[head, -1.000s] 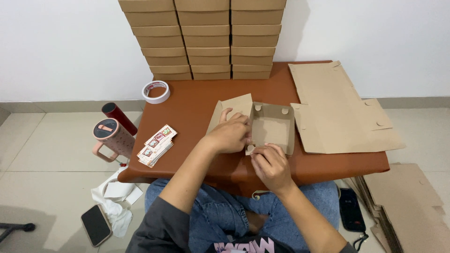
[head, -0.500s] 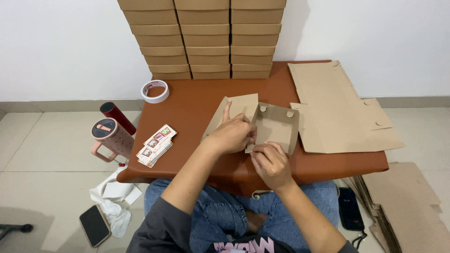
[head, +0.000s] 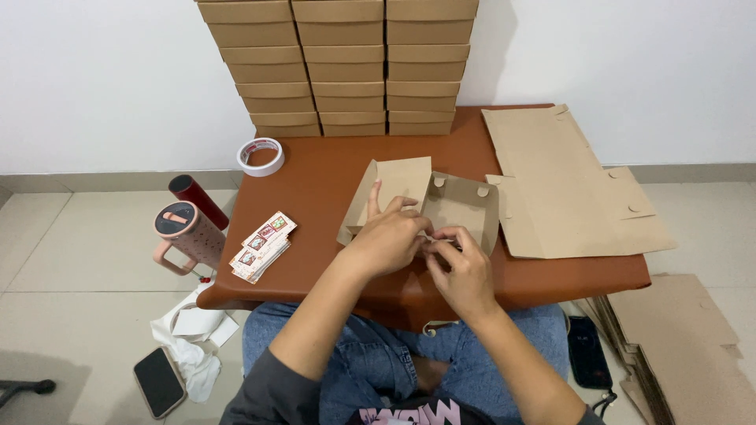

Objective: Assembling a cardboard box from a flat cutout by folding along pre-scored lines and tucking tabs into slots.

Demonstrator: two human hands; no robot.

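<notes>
Brown kraft cardboard, a half-folded box (head: 441,206) with its lid flap raised, lay near the front edge of the reddish-brown table (head: 331,177), and both hands met at its near wall. The left hand (head: 386,240) rested over the box's near-left corner with its index finger lifted and the other fingers curled down onto the card. The right hand (head: 463,267) sat just at the left hand's 4 o'clock, touching it, its fingertips pinching the near edge of the box together with the left fingertips.

At 3 o'clock from the box, touching or slightly overlapping it, a pile of flat unfolded kraft box blanks (head: 567,185) covered the table's right side. At 12 o'clock, against the white wall, stood three columns of finished brown cardboard boxes (head: 339,67). At 10 o'clock lay a white roll of tape (head: 261,156), well apart from the hands. At 9 o'clock, near the table's left edge, a small stack of printed stickers (head: 262,245) lay fanned out.

Off the table at 9 o'clock stood a pink speckled tumbler with a handle (head: 189,236) and, just behind it, a dark red cylindrical bottle (head: 198,200). On the tiled floor at 7 o'clock lay a dark phone (head: 159,382) beside crumpled white paper (head: 193,338). At 4 o'clock, more flat brown cardboard sheets (head: 681,346) leaned near a black device (head: 584,350).
</notes>
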